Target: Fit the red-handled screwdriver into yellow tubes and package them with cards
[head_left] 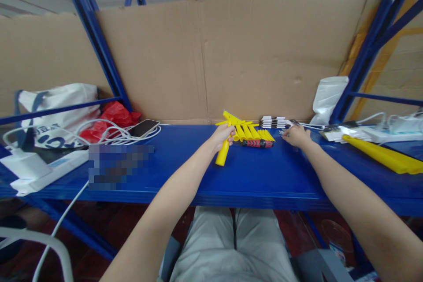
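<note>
My left hand (223, 137) is wrapped round the handle of a yellow scraper (222, 156), whose wide head points away from me above the table. Behind and right of it lie several more yellow scraper parts (248, 132) in a row, with small yellow wedge-shaped pieces (265, 135) beside them. A red and black screwdriver (257, 143) lies in front of these. My right hand (296, 135) reaches down to the tabletop, fingers bent together over small silvery pieces (283, 132). What its fingertips grip is too small to make out.
Small white boxes (272, 122) are stacked at the back, left of a white plastic bag (328, 99). Long yellow pieces (385, 155) lie at right. Left are a phone (144, 128), coiled white cables (112, 132), a red bag (115, 116) and a power strip (54, 172). Cardboard (257, 57) closes the back.
</note>
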`<state>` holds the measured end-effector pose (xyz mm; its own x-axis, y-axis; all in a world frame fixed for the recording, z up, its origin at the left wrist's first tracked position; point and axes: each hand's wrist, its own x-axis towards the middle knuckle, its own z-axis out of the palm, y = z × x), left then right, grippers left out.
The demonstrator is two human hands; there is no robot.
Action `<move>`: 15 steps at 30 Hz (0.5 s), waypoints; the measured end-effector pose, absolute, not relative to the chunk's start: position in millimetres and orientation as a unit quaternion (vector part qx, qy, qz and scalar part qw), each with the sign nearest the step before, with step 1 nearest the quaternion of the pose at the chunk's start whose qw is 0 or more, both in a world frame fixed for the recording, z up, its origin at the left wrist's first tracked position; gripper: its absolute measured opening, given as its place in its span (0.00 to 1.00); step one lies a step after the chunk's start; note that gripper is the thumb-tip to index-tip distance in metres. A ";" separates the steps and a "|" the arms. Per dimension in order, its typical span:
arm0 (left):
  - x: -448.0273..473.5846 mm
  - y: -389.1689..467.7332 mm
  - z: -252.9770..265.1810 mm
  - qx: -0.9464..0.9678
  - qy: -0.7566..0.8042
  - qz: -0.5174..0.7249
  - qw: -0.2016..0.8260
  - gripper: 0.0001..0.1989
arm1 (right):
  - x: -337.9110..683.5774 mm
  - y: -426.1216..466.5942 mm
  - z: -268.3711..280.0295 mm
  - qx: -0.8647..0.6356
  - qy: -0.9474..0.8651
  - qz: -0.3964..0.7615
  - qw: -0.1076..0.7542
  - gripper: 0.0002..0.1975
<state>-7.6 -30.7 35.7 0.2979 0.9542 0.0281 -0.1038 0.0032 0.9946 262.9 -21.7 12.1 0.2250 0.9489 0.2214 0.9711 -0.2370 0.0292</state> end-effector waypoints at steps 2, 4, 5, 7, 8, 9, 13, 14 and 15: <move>-7.1 -30.4 35.1 0.548 0.389 0.444 0.593 0.10 | 261.9 -21.6 11.6 -0.776 -0.620 -0.104 0.060 0.15; -6.7 -30.8 35.3 0.549 0.392 0.441 0.592 0.10 | 261.0 -21.4 11.4 -0.772 -0.623 -0.108 0.061 0.15; -6.6 -31.3 35.5 0.550 0.394 0.440 0.591 0.10 | 260.6 -21.3 11.3 -0.771 -0.624 -0.109 0.061 0.16; -6.4 -32.4 36.1 0.552 0.395 0.438 0.589 0.10 | 259.9 -20.8 10.9 -0.768 -0.628 -0.110 0.060 0.16; -6.4 -32.9 36.4 0.553 0.395 0.437 0.589 0.10 | 259.6 -20.5 10.6 -0.767 -0.630 -0.110 0.060 0.16; -6.3 -33.4 36.6 0.554 0.397 0.436 0.588 0.10 | 259.3 -20.2 10.2 -0.765 -0.631 -0.111 0.061 0.16; -5.9 -35.0 37.1 0.553 0.404 0.431 0.588 0.10 | 257.6 -20.4 9.9 -0.764 -0.632 -0.111 0.069 0.16; -5.7 -35.2 37.1 0.552 0.404 0.430 0.589 0.10 | 256.8 -21.0 10.6 -0.765 -0.631 -0.109 0.070 0.15; -5.4 -35.4 37.2 0.553 0.405 0.428 0.589 0.10 | 255.8 -21.9 11.4 -0.766 -0.630 -0.107 0.071 0.15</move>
<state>-5.4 -35.4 37.2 0.3056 0.9522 -0.0031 -0.0567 0.0215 0.9982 255.8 -21.9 11.4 0.1822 0.9502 0.2528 0.9804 -0.1951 0.0268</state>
